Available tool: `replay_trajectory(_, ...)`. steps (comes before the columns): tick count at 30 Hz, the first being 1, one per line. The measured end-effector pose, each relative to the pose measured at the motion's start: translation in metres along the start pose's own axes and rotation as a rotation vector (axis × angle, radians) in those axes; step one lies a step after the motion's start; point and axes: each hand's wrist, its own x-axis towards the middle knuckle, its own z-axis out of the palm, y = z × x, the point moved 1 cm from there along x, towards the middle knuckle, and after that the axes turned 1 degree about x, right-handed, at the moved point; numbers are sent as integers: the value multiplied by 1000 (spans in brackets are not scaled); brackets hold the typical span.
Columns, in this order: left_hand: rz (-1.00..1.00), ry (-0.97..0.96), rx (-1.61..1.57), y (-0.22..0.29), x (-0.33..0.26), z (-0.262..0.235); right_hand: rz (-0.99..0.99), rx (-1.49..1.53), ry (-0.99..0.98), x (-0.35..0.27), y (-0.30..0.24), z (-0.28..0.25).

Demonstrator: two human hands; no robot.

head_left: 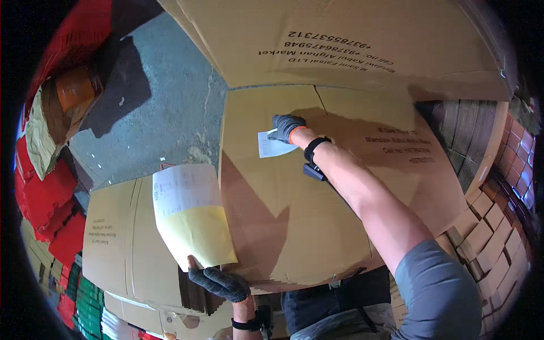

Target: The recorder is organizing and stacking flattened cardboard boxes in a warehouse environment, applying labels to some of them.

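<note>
Right hand: While I watch from a distance through the head camera, the person's right hand (288, 127), in a dark grey knit glove with an orange cuff, curls its fingers over the upper corner of a small white paper slip (276, 147), apparently in a pinch.

White slip: It lies over a broad brown flat cardboard sheet (323, 215), toward that sheet's left edge; whether it touches the surface or is held just above, I cannot tell.

Left hand: Lower in my view, the left hand (220, 284), gloved alike, clasps the bottom edge of a long paper sheet, white and printed above, plain yellow below (207, 235), between thumb and fingers.

Surroundings: A second brown cardboard stack (107, 232) sits to the left, beside bare grey concrete floor (170, 85); bright red stacked pieces (51, 175) stand farther out.

Step in hand: I judge it to be the setting of the slip on the cardboard, with the long sheet held aside in reserve.

Next move: As I read it, this calls for the right fingers to press the slip flat without creasing it, the left holding the long sheet clear.
</note>
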Motion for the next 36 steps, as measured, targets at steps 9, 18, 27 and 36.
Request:
replay_trajectory(9, 107, -95, 42, -11, -1, 9, -105, -44, 373, -14, -17, 52)
replay_trajectory(18, -111, -200, -272, 34, 12, 17, 145, -88, 557, -151, 194, 45)
replay_trajectory(27, -127, 14, -400, 53, 31, -20, -357, -129, 123, -426, 52, 38)
replay_trajectory(36, 69, 141, -312, 91, 85, -120, -453, -23, 518, -444, 44, 37)
